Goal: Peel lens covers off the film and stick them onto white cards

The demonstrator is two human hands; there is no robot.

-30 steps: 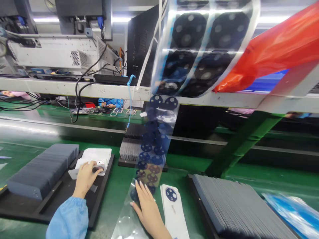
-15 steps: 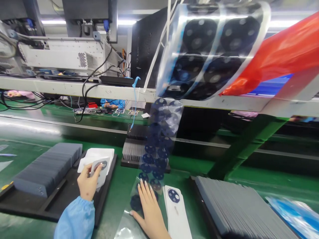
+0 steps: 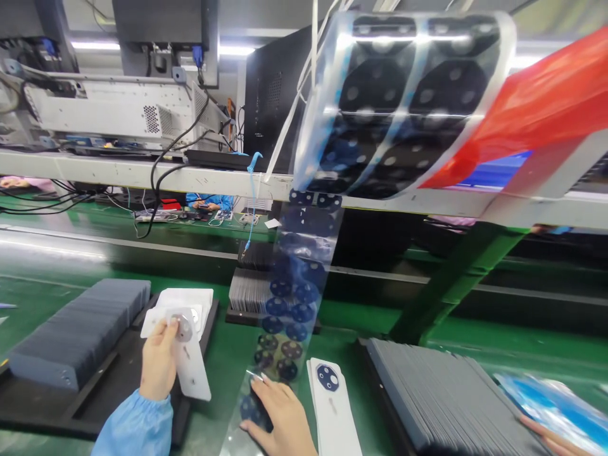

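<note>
My left hand point(image 3: 160, 361) pinches a thin white panel point(image 3: 192, 361), shaped like a phone back cover with a round camera area, upright above a small pile of white panels point(image 3: 202, 304). Under my right hand point(image 3: 282, 411) runs a clear film strip point(image 3: 280, 310) carrying paired dark round stickers. Its fingers are bent onto the strip's lower part, the thumb apart on the near side; their tips grip the film. The strip hangs from a large roll point(image 3: 403, 101) overhead. Beside my right hand lies a stack of white panels point(image 3: 335, 405), the top one bearing a dark round sticker.
Grey panels stand packed in a black tray point(image 3: 95, 405) at left, and another long row point(image 3: 441, 392) fills the right. A rack of panels point(image 3: 249, 288) is behind the strip. Another person's hand point(image 3: 546, 434) shows at the right edge. A white shelf beam point(image 3: 213, 174) crosses above.
My left hand has turned the white panel more upright and moved slightly left and down. My right hand has slid down along the film, its fingers going from stretched flat to bent. A hand has appeared at right.
</note>
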